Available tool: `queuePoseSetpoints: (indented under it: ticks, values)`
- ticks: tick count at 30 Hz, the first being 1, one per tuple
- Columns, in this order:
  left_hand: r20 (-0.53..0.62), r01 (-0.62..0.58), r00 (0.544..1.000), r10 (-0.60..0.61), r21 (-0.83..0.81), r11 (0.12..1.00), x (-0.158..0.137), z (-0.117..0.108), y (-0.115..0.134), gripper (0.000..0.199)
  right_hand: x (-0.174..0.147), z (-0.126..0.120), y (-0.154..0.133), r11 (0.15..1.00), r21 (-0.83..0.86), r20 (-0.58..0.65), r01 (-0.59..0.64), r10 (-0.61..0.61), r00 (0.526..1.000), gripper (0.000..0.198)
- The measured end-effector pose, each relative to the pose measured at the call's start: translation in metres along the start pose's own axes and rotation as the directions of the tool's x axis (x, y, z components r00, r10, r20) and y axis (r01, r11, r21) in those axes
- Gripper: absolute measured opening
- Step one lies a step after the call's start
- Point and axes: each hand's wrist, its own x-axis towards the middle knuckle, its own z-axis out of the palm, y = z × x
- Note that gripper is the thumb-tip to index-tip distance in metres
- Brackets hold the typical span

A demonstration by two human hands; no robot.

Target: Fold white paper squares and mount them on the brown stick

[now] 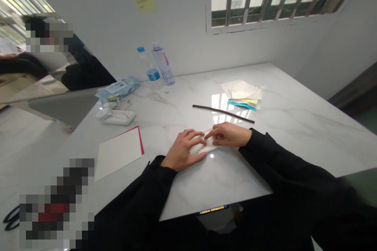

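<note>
Across the white, marbled surface (294, 125) before me, things lie to the left, right and back. One pale card (119, 153) is on my left, one red edge (141, 141) showing along its side. Farther back, near the wall, stand two clear bottles (163, 64), with one blue packet of wipes (126, 86) to their left. Back toward the right sits one pile of papers (241, 90), white, yellow and blue, too overlapped to count. Then my two hands: the left hand (185, 149) is spread, thumb apart; the right hand (229, 135) is curled with a finger pointing down, and I can't tell whether it pinches anything. One thin dark stick (224, 112) lies just beyond them, between me and the pile. Last comes one flat white piece (211, 147), on the surface under my fingers, mostly hidden by both hands.
</note>
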Motion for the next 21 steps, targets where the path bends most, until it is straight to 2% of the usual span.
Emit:
queuePoseSetpoints:
  ticks: [6,14,21]
  values:
    - [0.005,-0.005,1.0,0.005,0.013,1.0,0.001,-0.002,0.0,0.02,-0.002,-0.01,0.002,1.0,0.01,-0.02,-0.021,0.022,1.0,0.02]
    - [0.004,0.006,1.0,-0.006,0.003,1.0,0.001,0.0,-0.001,0.02,-0.005,-0.014,0.006,0.998,0.054,0.084,0.029,-0.033,0.996,0.022]
    - [0.004,0.015,1.0,-0.015,-0.002,1.0,0.0,-0.001,0.001,0.021,-0.007,-0.019,0.002,0.999,0.037,0.136,0.001,-0.006,0.991,0.019]
